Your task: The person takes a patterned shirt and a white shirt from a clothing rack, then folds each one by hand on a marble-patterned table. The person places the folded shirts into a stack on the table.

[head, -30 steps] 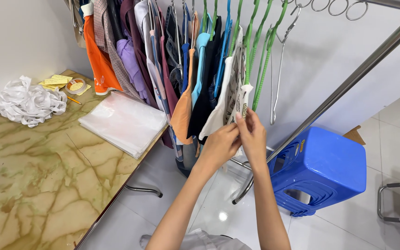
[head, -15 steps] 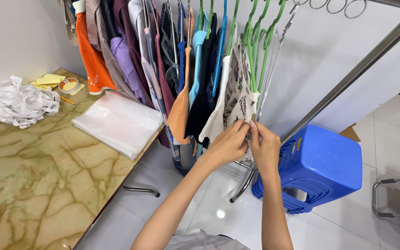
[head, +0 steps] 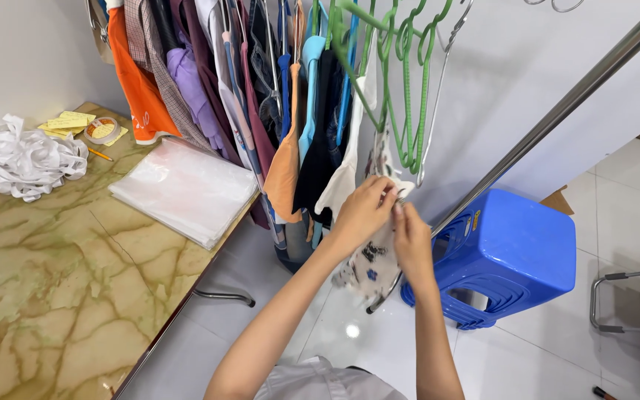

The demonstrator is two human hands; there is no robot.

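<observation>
- Left hand (head: 364, 211) is curled around the upper edge of a white patterned garment (head: 364, 259), fingers pinched on the cloth just below the hangers.
- Right hand (head: 411, 241) sits right next to it, thumb and fingertips closed tight on the same piece of fabric, so both hands are gripping it and nearly touching each other.
- The garment hangs down from the hands, white with small dark and blue prints, at the right end of the row of clothes and in front of the slanted metal rack pole (head: 557, 118).
- Just above the hands there's a bunch of empty green hangers (head: 409, 96) hooked together.
- Left of that, a packed row of hanging clothes (head: 261, 96): orange, plaid, purple, maroon, light blue, dark stuff.
- A blue plastic stool (head: 516, 252) stands on the white tile floor just right of the hands, behind the pole.
- On the left is a marble-look table (head: 46, 281) with a stack of clear plastic bags (head: 183, 189), a heap of white strips (head: 20, 159), a tape roll (head: 102, 130) and some yellow paper slips (head: 68, 122).
</observation>
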